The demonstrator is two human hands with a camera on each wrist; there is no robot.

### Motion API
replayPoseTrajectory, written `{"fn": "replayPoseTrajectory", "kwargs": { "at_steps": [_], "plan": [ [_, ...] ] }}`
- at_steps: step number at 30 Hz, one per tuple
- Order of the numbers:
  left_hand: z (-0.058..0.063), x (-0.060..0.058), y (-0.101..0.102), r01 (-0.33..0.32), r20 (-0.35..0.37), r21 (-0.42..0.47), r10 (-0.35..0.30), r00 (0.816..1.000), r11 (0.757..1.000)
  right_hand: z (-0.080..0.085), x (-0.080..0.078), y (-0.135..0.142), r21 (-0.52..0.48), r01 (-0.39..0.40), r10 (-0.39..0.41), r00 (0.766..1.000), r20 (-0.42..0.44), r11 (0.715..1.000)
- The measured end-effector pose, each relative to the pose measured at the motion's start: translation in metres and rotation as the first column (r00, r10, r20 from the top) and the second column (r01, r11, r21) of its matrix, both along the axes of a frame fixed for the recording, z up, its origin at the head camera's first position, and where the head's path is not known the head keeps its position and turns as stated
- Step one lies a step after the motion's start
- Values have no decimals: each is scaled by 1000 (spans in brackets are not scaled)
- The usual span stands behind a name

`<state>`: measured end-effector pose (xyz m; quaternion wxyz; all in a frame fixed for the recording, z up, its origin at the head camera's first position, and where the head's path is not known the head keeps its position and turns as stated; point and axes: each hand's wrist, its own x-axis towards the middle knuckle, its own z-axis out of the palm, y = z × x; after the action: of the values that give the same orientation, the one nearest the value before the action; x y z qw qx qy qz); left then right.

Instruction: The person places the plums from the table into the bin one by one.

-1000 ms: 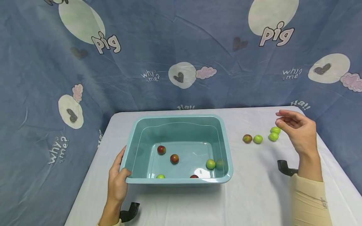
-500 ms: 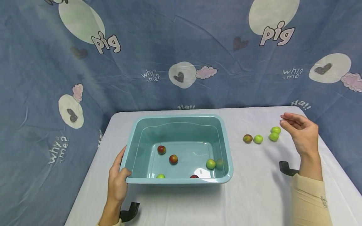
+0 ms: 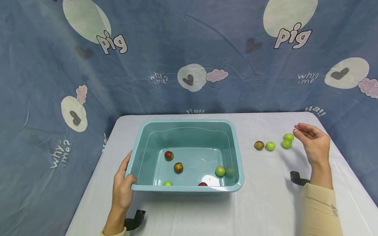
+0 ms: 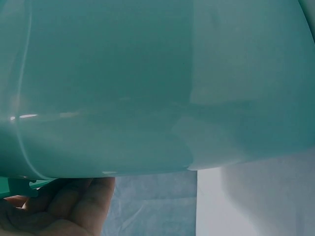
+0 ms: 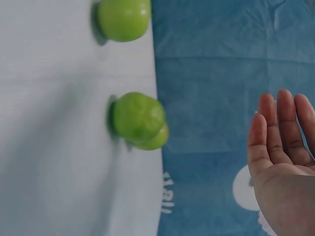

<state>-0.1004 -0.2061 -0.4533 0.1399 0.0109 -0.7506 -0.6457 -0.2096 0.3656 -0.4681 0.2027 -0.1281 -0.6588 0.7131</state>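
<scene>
A light teal plastic basin [image 3: 185, 189] sits on the white-covered table, and my left hand [image 3: 122, 188] grips its left rim, thumb over the edge. In the left wrist view, the basin wall [image 4: 123, 88] fills most of the picture above my fingers. Inside lie small round fruits: a red one [image 3: 169, 155], a reddish-brown one [image 3: 178, 167], a green one [image 3: 220, 171], and others partly hidden by the front rim. My right hand [image 3: 315, 144] hovers beside two green fruits [image 3: 286, 143], fingers loosely bent and holding nothing. The right wrist view shows its fingers fairly straight, apart from the green fruits [image 5: 138, 117].
Right of the basin, a reddish-brown fruit [image 3: 259, 145] and a green fruit [image 3: 270, 146] lie side by side on the table [image 3: 260, 206]. A blue printed cloth [image 3: 189, 42] hangs behind the table. Black mounts [image 3: 298, 178] project from both wrists.
My right hand has lowered and shifted slightly right, still holding nothing. The reddish-brown fruit in the basin has rolled a little left. My left hand stays on the rim.
</scene>
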Motion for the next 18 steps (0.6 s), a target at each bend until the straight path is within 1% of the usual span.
{"fn": "replayPoseTrajectory", "kwargs": {
  "at_steps": [7,13,18],
  "plan": [
    [1,0,0,-9,1,-23,9,1000,1000,-16,-3,2,-77,-14,14,1000,-6,997],
    [1,-1,0,-5,-8,-11,5,1000,1000,-26,-5,5,-62,3,-1,999,38,998],
    [-1,-1,1,-6,-3,-10,6,1000,1000,-34,-5,6,-63,35,-31,998,55,997]
  ]
}}
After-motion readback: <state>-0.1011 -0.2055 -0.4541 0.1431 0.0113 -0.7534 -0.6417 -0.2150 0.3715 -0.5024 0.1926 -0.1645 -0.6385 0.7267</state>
